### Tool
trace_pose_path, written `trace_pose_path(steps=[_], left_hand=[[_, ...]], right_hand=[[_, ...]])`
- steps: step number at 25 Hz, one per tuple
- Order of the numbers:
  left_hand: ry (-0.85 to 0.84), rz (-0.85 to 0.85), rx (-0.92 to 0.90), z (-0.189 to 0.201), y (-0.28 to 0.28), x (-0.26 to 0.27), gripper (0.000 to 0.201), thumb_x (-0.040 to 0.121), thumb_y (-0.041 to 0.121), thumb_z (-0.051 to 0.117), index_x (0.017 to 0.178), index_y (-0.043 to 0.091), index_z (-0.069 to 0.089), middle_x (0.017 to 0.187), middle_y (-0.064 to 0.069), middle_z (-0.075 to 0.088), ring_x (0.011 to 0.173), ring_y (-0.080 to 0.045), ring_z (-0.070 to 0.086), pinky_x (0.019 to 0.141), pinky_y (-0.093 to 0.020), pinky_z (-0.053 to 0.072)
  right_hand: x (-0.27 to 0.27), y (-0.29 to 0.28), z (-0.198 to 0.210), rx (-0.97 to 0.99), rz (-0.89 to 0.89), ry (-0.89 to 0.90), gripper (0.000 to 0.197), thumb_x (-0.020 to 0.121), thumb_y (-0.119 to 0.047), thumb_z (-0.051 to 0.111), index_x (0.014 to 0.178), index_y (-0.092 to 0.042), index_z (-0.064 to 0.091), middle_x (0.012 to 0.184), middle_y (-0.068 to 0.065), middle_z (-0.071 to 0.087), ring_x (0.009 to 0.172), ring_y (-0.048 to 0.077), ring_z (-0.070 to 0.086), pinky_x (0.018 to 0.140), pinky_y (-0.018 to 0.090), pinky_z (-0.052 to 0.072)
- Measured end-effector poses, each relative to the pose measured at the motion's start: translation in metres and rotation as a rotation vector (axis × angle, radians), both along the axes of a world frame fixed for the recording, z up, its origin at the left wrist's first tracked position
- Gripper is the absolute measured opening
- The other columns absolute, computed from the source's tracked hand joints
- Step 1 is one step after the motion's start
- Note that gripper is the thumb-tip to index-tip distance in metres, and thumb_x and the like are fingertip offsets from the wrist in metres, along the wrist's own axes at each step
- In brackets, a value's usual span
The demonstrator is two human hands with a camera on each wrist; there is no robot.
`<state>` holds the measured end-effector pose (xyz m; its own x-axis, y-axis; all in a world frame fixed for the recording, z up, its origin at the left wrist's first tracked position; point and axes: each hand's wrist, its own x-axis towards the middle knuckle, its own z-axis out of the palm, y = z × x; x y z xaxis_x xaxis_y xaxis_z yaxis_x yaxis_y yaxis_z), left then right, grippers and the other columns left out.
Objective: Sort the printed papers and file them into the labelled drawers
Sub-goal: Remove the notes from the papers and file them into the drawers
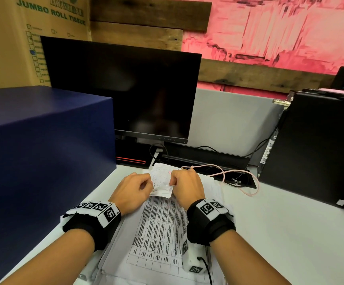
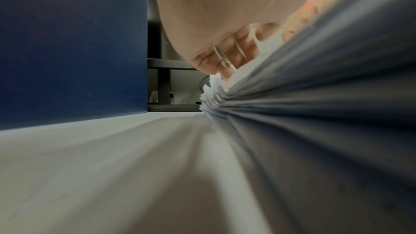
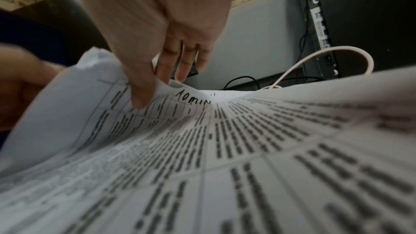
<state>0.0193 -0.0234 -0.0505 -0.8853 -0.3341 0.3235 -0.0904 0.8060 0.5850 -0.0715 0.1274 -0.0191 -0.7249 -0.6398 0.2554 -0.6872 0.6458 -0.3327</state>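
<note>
On the pale grey desk point(image 1: 280, 233), right in front of the dark, switched-off monitor point(image 1: 121, 89), sits a thick, loosely squared stack of white printed papers point(image 1: 158, 233) covered in tables of small black text, and both hands are working at its far end. The left hand point(image 1: 133, 191) has its fingers curled in, pinching the far-left corner of the upper sheets; the left wrist view shows those fingers point(image 2: 227, 56) tucked into the fanned edges of the pile. The right hand point(image 1: 187, 185) pinches the same lifted bundle of sheets point(image 1: 161, 181) from the other side, thumb point(image 3: 139, 84) pressed on top of the curled-up page, the other fingers bent down behind it. Under that raised page, handwritten black letters reading "ADMIN" point(image 3: 192, 98) show on the sheet below. A large navy blue box point(image 1: 43, 151) stands just left of the stack, touching the desk. A thin pink cable point(image 1: 239, 177) loops on the desk beyond the right hand, and a black computer tower point(image 1: 315, 149) stands at the far right. A brown cardboard carton printed "JUMBO ROLL TISSUE" point(image 1: 12, 48) rises behind the blue box.
</note>
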Motion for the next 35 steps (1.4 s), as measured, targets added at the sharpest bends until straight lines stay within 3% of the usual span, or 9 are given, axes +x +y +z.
trace_pose_path(steps=[4, 8, 17, 20, 23, 27, 30, 32, 35], left_hand=[[0.035, 0.103, -0.091, -0.002, -0.003, -0.002, 0.011, 0.094, 0.022, 0.051, 0.098, 0.027, 0.059, 0.094, 0.013, 0.057, 0.093, -0.008, 0.049, 0.078, -0.022, 0.041], [-0.024, 0.106, -0.095, -0.008, -0.008, -0.003, 0.040, 0.093, 0.026, 0.056, 0.133, 0.026, 0.049, 0.118, 0.008, 0.047, 0.116, -0.011, 0.038, 0.096, -0.024, 0.038], [-0.033, 0.085, 0.000, -0.002, -0.004, 0.001, 0.042, 0.087, 0.027, 0.066, 0.122, 0.033, 0.043, 0.093, 0.012, 0.051, 0.089, -0.008, 0.047, 0.078, -0.023, 0.042], [0.004, 0.053, 0.077, 0.003, 0.000, 0.006, 0.012, 0.094, 0.038, 0.054, 0.104, 0.032, 0.052, 0.085, 0.010, 0.060, 0.079, -0.004, 0.054, 0.074, -0.027, 0.046], [0.067, -0.006, 0.223, 0.018, 0.012, 0.024, 0.046, 0.098, 0.049, 0.035, 0.079, 0.014, 0.059, 0.072, 0.000, 0.063, 0.068, -0.004, 0.055, 0.069, -0.031, 0.047], [0.155, -0.049, 0.338, 0.047, 0.028, 0.044, 0.025, 0.099, 0.038, 0.043, 0.084, 0.022, 0.054, 0.066, 0.020, 0.061, 0.059, 0.005, 0.055, 0.055, -0.009, 0.040], [0.207, 0.044, 0.362, 0.064, 0.027, 0.045, 0.017, 0.100, 0.027, 0.044, 0.095, 0.018, 0.058, 0.085, 0.003, 0.067, 0.070, -0.007, 0.061, 0.059, -0.019, 0.047], [0.290, 0.080, 0.454, 0.075, 0.026, 0.050, 0.017, 0.101, 0.023, 0.041, 0.097, 0.016, 0.057, 0.088, 0.000, 0.065, 0.077, -0.016, 0.059, 0.067, -0.028, 0.048], [0.420, 0.084, 0.559, 0.093, 0.030, 0.063, 0.017, 0.103, 0.018, 0.036, 0.105, 0.013, 0.052, 0.095, 0.003, 0.061, 0.083, -0.011, 0.057, 0.070, -0.024, 0.047]], right_hand=[[-0.001, 0.010, -0.002, 0.075, 0.053, 0.004, 0.031, 0.081, 0.007, 0.054, 0.080, -0.019, 0.070, 0.097, -0.001, 0.057, 0.104, 0.021, 0.044, 0.087, 0.029, 0.041], [0.003, 0.006, -0.009, 0.074, 0.097, -0.038, 0.029, 0.077, 0.006, 0.057, 0.075, -0.020, 0.070, 0.094, -0.001, 0.067, 0.099, 0.020, 0.055, 0.082, 0.029, 0.047], [0.003, 0.005, -0.016, -0.044, 0.115, -0.085, 0.037, 0.077, 0.007, 0.052, 0.089, -0.026, 0.062, 0.095, -0.003, 0.066, 0.092, 0.019, 0.060, 0.080, 0.035, 0.052], [0.005, 0.006, -0.008, -0.092, 0.079, -0.087, 0.022, 0.084, -0.002, 0.056, 0.090, -0.020, 0.066, 0.093, -0.001, 0.067, 0.089, 0.020, 0.061, 0.081, 0.038, 0.052], [-0.002, 0.014, 0.019, -0.123, 0.046, -0.056, 0.004, 0.087, -0.015, 0.059, 0.088, -0.017, 0.063, 0.088, 0.001, 0.067, 0.086, 0.024, 0.062, 0.079, 0.041, 0.053], [-0.002, 0.025, 0.069, -0.258, 0.047, 0.095, 0.006, 0.088, -0.019, 0.062, 0.093, -0.018, 0.058, 0.094, 0.003, 0.066, 0.092, 0.026, 0.059, 0.082, 0.041, 0.049], [0.008, 0.032, 0.090, -0.546, 0.045, 0.199, 0.022, 0.086, -0.019, 0.066, 0.107, -0.019, 0.058, 0.110, 0.000, 0.060, 0.106, 0.020, 0.053, 0.094, 0.032, 0.043], [0.007, 0.047, 0.092, -0.741, -0.123, 0.150, 0.050, 0.085, -0.022, 0.070, 0.130, -0.016, 0.048, 0.131, 0.005, 0.048, 0.123, 0.020, 0.043, 0.102, 0.026, 0.032], [0.007, 0.071, 0.083, -0.825, -0.235, -0.378, 0.081, 0.087, -0.036, 0.069, 0.148, -0.010, 0.022, 0.147, 0.009, 0.034, 0.137, 0.025, 0.034, 0.111, 0.036, 0.031]])
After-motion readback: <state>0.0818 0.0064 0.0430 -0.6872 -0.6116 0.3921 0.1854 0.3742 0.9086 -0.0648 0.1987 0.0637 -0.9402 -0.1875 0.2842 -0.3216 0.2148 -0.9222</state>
